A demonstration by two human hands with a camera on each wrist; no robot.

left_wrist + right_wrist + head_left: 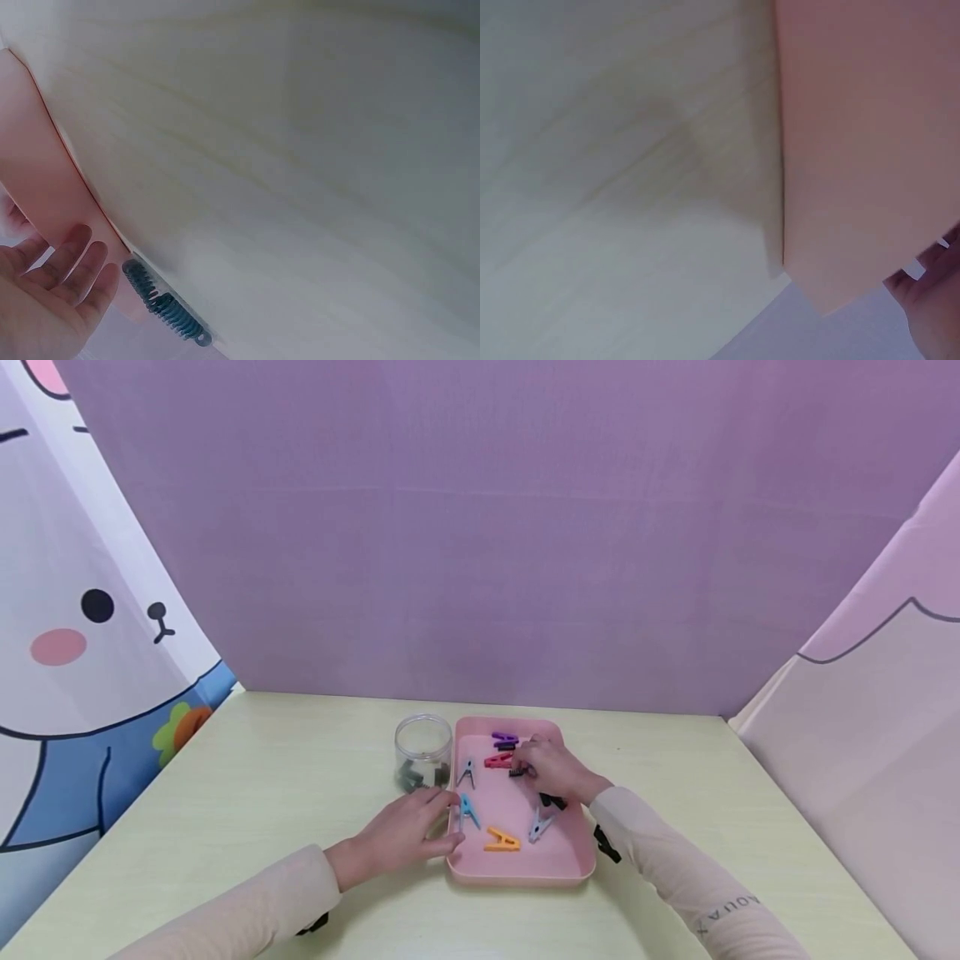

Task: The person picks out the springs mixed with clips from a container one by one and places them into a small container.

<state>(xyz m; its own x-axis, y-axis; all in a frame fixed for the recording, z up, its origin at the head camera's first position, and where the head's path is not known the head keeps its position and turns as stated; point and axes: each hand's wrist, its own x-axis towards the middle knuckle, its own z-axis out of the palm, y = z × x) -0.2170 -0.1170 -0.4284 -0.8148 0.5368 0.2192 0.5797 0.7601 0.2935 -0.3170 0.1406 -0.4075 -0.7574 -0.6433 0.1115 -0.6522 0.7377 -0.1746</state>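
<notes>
A person's right hand (552, 768) bends its fingers at a small black clip (517, 772) in a pink tray (517, 881) on a pale counter (225, 793); whether that grip has the clip pinched cannot be told from these views. The left hand (401, 835), its grip loose and wide, rests at the tray's left rim, near a blue clip (468, 811) and an orange clip (502, 841). A red clip (498, 762) lies just beside the right hand, and a clear jar (423, 750) with dark clips (411, 776) inside stands just beside the tray. Crowding looks the likeliest hazard: an off-centre pinch could drag the red clip along or drop the black one, while a stray left-hand knock could tip the jar.
</notes>
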